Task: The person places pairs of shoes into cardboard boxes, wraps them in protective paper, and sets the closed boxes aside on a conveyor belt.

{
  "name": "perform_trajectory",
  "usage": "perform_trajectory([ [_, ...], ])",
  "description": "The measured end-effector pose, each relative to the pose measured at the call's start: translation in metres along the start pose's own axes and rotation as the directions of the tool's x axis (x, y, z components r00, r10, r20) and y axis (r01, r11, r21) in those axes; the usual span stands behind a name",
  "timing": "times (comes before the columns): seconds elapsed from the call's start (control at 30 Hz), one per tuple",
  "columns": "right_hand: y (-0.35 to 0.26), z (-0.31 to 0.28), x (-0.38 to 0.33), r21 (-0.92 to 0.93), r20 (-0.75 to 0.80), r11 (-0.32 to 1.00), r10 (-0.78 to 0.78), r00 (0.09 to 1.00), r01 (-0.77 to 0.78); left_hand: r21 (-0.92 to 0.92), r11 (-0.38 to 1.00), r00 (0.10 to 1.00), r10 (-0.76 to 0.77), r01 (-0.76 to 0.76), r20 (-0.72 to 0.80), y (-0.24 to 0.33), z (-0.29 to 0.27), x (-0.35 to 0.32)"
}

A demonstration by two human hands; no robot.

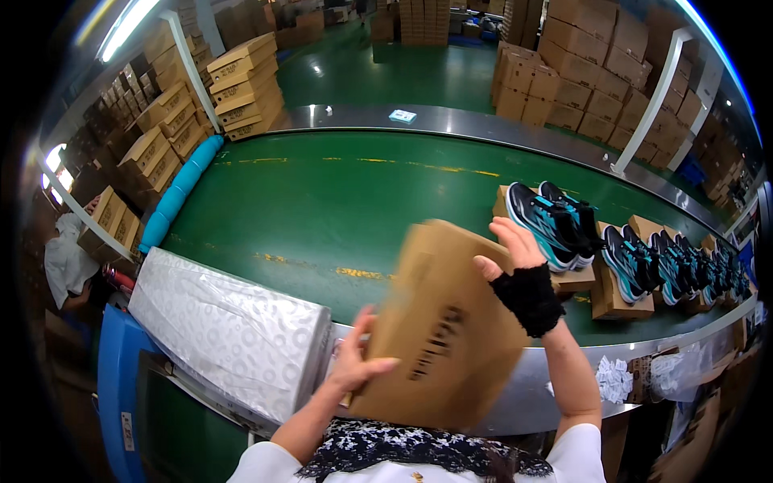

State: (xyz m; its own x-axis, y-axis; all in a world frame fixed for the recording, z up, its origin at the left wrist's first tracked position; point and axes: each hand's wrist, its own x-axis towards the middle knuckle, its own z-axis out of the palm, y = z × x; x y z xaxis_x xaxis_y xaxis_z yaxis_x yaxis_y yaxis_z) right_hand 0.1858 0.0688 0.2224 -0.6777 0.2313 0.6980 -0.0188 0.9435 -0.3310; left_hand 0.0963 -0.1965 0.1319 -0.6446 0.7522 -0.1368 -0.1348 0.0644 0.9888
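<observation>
Fingers of left hand (351,364) gripped tilted cardboard box (443,330), left side; right hand (525,251), black wrist wrap (529,299) on, had fingers spread at upper right edge.

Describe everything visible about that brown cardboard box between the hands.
The brown rectangular cardboard box is blurred, looks closed, and bears dark printing. It slants, upper end toward the right, in front of the flat green work surface. The left hand holds its left side; the right hand, in a black fabric wrist wrap, overlaps its upper right edge, contact unclear.
</observation>
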Motion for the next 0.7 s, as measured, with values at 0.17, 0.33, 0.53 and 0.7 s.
perform_trajectory([
  [0.17, 0.069, -0.016, -0.070, 0.064, 0.135, 0.993, 0.093, 0.987, -0.102, -0.220, 0.954, 0.843, 0.055, -0.202, -0.535, -0.008, -0.064, -0.090],
  [0.33, 0.155, -0.036, -0.141, -0.002, 0.647, 0.663, 0.572, 0.505, -0.749, -0.317, 0.720, 0.505, 0.053, -0.617, -0.861, 0.002, -0.086, -0.193],
  [0.53, 0.263, -0.007, -0.203, 0.603, 0.638, -0.483, 0.770, 0.020, -0.636, -0.269, 0.531, -0.072, -0.535, -0.803, -0.841, -0.025, -0.128, -0.252],
  [0.7, 0.275, 0.043, -0.201, 0.653, 0.624, -0.597, 0.773, -0.115, -0.467, -0.539, 0.650, 0.345, -0.414, -0.536, -0.842, -0.012, -0.095, -0.166],
])
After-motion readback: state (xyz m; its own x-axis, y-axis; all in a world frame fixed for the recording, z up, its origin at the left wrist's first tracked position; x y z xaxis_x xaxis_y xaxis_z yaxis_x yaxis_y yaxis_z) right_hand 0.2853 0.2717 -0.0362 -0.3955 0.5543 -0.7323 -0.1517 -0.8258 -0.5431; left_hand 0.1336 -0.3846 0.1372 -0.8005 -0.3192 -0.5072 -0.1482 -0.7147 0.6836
